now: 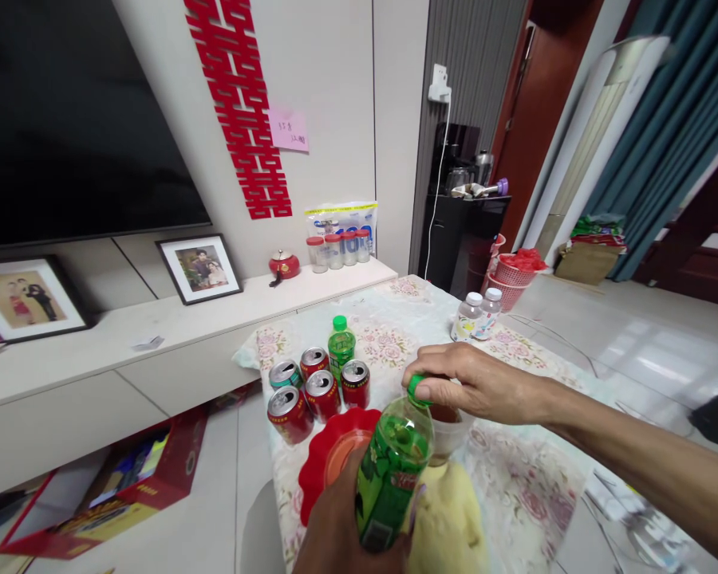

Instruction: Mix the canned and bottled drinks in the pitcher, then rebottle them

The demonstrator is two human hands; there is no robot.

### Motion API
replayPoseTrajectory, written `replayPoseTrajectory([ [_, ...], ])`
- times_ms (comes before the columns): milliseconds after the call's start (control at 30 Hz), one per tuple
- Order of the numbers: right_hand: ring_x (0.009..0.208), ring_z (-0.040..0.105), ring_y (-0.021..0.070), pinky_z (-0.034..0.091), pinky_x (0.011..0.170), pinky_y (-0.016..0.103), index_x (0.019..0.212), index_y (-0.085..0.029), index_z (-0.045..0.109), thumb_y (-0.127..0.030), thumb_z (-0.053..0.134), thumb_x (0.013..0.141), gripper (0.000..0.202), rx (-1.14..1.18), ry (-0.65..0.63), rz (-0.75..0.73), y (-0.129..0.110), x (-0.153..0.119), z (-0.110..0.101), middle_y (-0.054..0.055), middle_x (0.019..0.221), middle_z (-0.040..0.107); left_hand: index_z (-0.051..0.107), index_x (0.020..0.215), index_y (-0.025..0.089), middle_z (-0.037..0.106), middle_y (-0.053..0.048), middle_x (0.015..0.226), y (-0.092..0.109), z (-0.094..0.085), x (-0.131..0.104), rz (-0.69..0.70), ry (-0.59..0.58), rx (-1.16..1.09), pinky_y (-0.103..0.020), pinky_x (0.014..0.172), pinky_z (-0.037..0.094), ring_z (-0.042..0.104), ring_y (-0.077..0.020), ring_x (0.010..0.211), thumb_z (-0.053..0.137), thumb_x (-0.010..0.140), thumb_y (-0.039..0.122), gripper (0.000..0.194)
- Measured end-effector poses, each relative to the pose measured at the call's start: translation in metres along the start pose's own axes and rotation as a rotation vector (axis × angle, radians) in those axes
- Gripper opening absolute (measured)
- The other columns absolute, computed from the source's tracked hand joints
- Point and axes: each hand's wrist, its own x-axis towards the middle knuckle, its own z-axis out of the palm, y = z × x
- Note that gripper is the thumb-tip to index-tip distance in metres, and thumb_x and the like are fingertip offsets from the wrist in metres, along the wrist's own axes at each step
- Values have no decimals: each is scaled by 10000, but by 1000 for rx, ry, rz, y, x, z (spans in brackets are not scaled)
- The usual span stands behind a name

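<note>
My left hand [347, 522] is wrapped round the lower part of a green plastic bottle [398, 458], which tilts slightly to the right. The fingers of my right hand [455, 379] are closed on its green cap [417, 388]. Behind the bottle is a clear plastic tub [455, 434] with brownish contents, partly hidden by my right hand. A red scalloped dish [314, 458] lies left of the bottle, and a yellow cloth [448, 522] lies below the tub. Several opened cans [321, 395] and a smaller green bottle [341, 344] stand farther back on the flowered tablecloth [526, 478].
Two white-capped jars [467, 317] stand at the table's back right. A white cabinet [263, 307] along the wall holds framed photos [200, 269], a red pot [284, 265] and red-lidded jars [333, 251]. An open red box [173, 462] is on the floor at left.
</note>
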Motion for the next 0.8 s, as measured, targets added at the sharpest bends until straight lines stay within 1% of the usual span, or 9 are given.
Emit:
replayPoseTrajectory([
  [133, 966, 663, 184, 496, 888, 321, 1163, -145, 724, -410, 492, 1078, 362, 65, -37, -77, 8, -4, -1, 94, 1042, 703, 676, 1142, 265, 801, -28, 1009, 0, -4, 0, 20, 70, 100, -327, 736, 629, 774, -248, 839, 751, 728, 407, 443],
  [200, 981, 677, 197, 502, 886, 330, 1246, -151, 702, -427, 533, 1056, 375, 100, -6, -4, 7, -6, 1, 97, 1066, 724, 687, 1133, 286, 799, -17, 1028, -1, -7, 0, 22, 130, 182, -327, 725, 627, 779, -254, 858, 752, 699, 357, 444],
  [233, 915, 688, 194, 511, 839, 324, 1259, -153, 693, -452, 538, 1049, 397, 126, 3, 77, 6, -6, 2, 81, 1001, 735, 690, 1134, 294, 799, -15, 1040, -1, -8, 0, 26, 151, 216, -330, 727, 627, 781, -258, 868, 749, 693, 343, 447],
  [300, 717, 656, 165, 497, 707, 293, 1152, -153, 717, -500, 534, 1040, 407, 150, -24, 242, 2, -6, 5, 22, 789, 701, 698, 1122, 305, 801, -15, 1056, -1, -10, 0, 49, 169, 259, -337, 740, 627, 783, -264, 890, 734, 706, 326, 418],
  [367, 613, 578, 134, 453, 639, 271, 906, -165, 710, -501, 512, 1049, 415, 104, -72, 289, -3, -5, 7, -14, 671, 618, 708, 1095, 305, 805, -16, 1043, 0, -12, 0, 90, 157, 265, -338, 745, 625, 780, -262, 881, 725, 721, 319, 375],
  [433, 654, 548, 129, 436, 663, 273, 738, -178, 630, -473, 491, 1062, 460, 7, -78, 203, -6, -4, 7, -7, 705, 587, 711, 1101, 303, 806, -16, 1030, 2, -12, 0, 95, 139, 243, -332, 735, 621, 778, -255, 861, 711, 729, 299, 372],
  [500, 702, 540, 137, 434, 692, 280, 731, -185, 598, -485, 443, 1079, 485, -32, -50, 106, -6, -5, 6, 0, 750, 565, 707, 1131, 302, 803, -16, 1037, 6, -12, 0, 62, 110, 197, -323, 716, 620, 777, -252, 851, 723, 719, 301, 413],
  [667, 834, 599, 175, 480, 787, 315, 1005, -158, 702, -591, 412, 1068, 525, 63, -5, -70, 5, -10, 1, 57, 898, 626, 708, 1050, 270, 789, -28, 968, 14, -11, 3, 50, -56, -9, -300, 676, 621, 753, -239, 826, 738, 756, 363, 310],
  [800, 979, 656, 195, 505, 894, 340, 1106, -155, 726, -543, 518, 1048, 443, 186, 16, -120, 14, -12, 2, 103, 1056, 697, 709, 1041, 267, 791, -35, 1001, 7, -12, 6, 58, -71, 34, -300, 683, 628, 748, -241, 842, 738, 745, 351, 309],
])
